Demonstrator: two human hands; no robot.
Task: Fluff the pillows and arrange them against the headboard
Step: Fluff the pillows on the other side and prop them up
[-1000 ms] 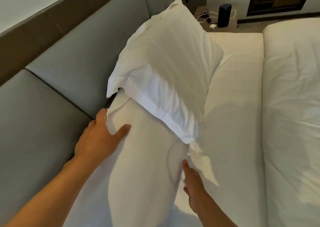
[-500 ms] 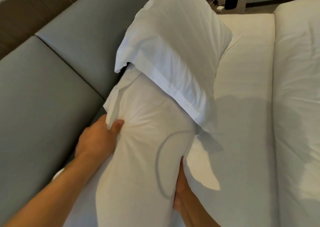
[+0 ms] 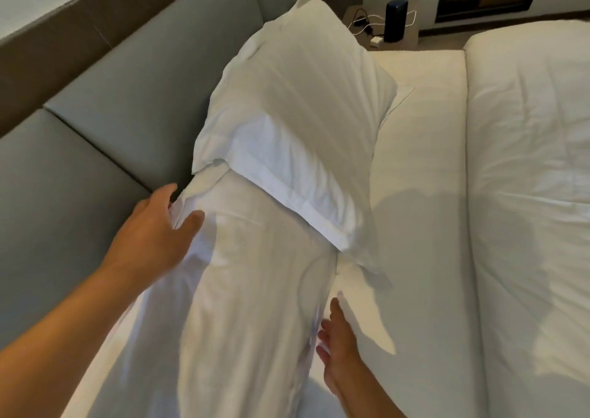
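The near white pillow (image 3: 252,315) lies lengthwise along the grey padded headboard (image 3: 95,149), from the bottom of the view upward. A far white pillow (image 3: 297,105) leans on the headboard, and its hemmed end overlaps the near pillow's top. My left hand (image 3: 156,232) rests at the near pillow's upper left corner with fingers spread, the thumb on the fabric and the fingers behind the edge. Against the pillow's right side, my right hand (image 3: 338,347) lies flat with fingers apart, holding nothing.
A thick white duvet (image 3: 526,194) covers the right side of the bed. The bare sheet (image 3: 421,168) shows between duvet and pillows. At the back a nightstand (image 3: 412,31) carries a black cylinder speaker (image 3: 395,18) and cables.
Half a second ago both hands squeezed the near pillow from its two sides. Now the left hand's grip has loosened with fingers spread, and the right hand has slid out to lie beside the pillow.
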